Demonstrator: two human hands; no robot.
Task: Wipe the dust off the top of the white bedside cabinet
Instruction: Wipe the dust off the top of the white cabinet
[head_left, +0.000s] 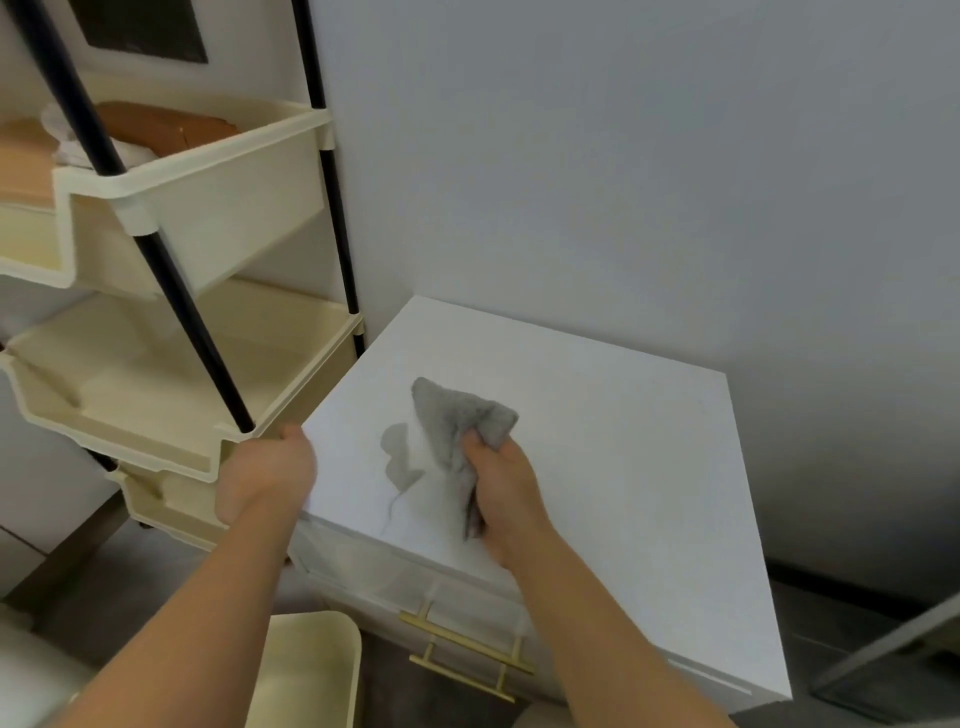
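Your right hand (501, 486) held a gray cloth (457, 421). Your fingers were curled tight around it, and the cloth was all bunched up in your fist. One end stuck up past your fingers and the other end hung down under your hand. Your hand and the cloth were over the left half of the top of the cabinet (623, 467). A dark shadow (397, 457) of the cloth lay on the top, just to the left of it. I could not tell if the cloth touched the top.

Your left hand (267, 475) was on the left edge of the cabinet, near the front corner. Its fingers were bent over that edge and gripped it.

The cabinet was white and stood against a gray wall (623, 156). Its front had two gold handles (467, 636), one above the other.

Just left of the cabinet stood a rack of cream trays (208, 208) on black poles (156, 249). A brown thing (166, 130) lay in the top tray, next to some white things that were too blurry to name. A cream bin (306, 665) was down by your left arm.
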